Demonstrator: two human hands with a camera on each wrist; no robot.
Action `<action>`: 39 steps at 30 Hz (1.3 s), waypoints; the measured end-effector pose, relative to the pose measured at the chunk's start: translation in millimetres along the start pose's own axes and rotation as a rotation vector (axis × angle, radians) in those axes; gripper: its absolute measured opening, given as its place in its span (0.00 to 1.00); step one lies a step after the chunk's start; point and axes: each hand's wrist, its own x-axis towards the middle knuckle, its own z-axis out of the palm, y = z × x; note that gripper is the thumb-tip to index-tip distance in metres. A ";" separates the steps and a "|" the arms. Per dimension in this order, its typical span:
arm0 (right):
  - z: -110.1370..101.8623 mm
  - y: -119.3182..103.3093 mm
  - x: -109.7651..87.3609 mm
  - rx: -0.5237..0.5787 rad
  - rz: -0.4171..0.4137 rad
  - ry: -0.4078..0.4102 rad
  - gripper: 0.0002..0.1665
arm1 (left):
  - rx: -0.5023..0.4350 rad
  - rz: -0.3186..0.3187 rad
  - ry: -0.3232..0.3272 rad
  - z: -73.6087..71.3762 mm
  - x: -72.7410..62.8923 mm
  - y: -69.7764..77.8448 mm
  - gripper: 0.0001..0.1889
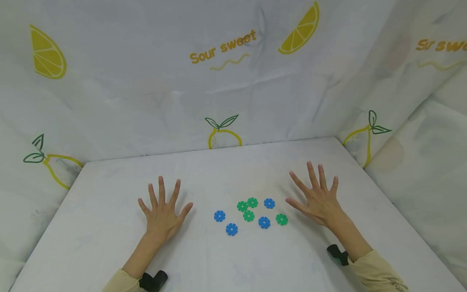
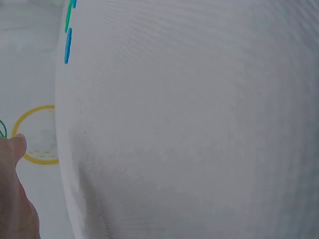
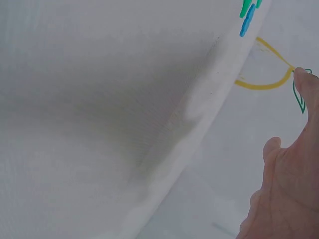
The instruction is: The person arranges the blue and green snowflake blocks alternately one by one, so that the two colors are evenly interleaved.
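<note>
Between the two hands, several flat notched discs lie on the white table, some a green disc, some a blue disc. Three green ones sit close together at the back of the group. My left hand is to the left of the discs, fingers spread wide, holding nothing. To their right is my right hand, also spread and holding nothing, its thumb nearest a blue disc and a green disc. In the left wrist view a blue disc shows edge-on; the right wrist view also has a blue disc.
The white table reaches back to a pale curtain printed with lemons and lettering. Another stretch of curtain runs along the right side. A black wrist device is on the left wrist, and a similar device on the right.
</note>
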 end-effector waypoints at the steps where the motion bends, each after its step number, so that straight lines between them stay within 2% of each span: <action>1: -0.5 -0.1 -0.3 0.001 0.001 0.000 0.48 | 0.000 0.002 -0.001 -0.1 -0.2 0.1 0.43; 5: -2.4 -0.8 -1.3 0.011 0.005 -0.006 0.48 | 0.001 0.010 0.005 0.0 -0.6 0.2 0.43; 14: -6.8 -0.1 -0.9 0.009 0.018 -0.024 0.48 | -0.027 0.057 0.070 4.2 -0.1 3.9 0.42; 20: -9.1 0.8 -1.6 0.008 0.026 -0.044 0.48 | -0.022 0.073 0.060 5.9 0.0 4.1 0.42; 28: -7.1 0.3 -7.1 0.029 -0.061 -0.013 0.47 | -0.071 0.237 0.023 12.0 -3.2 1.0 0.41; 33: -6.1 -0.5 -12.4 0.032 -0.109 -0.024 0.47 | -0.121 0.307 0.028 17.7 -5.8 2.2 0.41; 36: -5.5 -1.6 -15.0 0.095 -0.126 -0.068 0.45 | -0.179 0.342 0.003 18.4 -8.0 5.7 0.41; 39: -4.3 -2.8 -17.0 0.226 -0.150 -0.137 0.43 | -0.274 0.386 -0.048 16.6 -10.2 10.6 0.41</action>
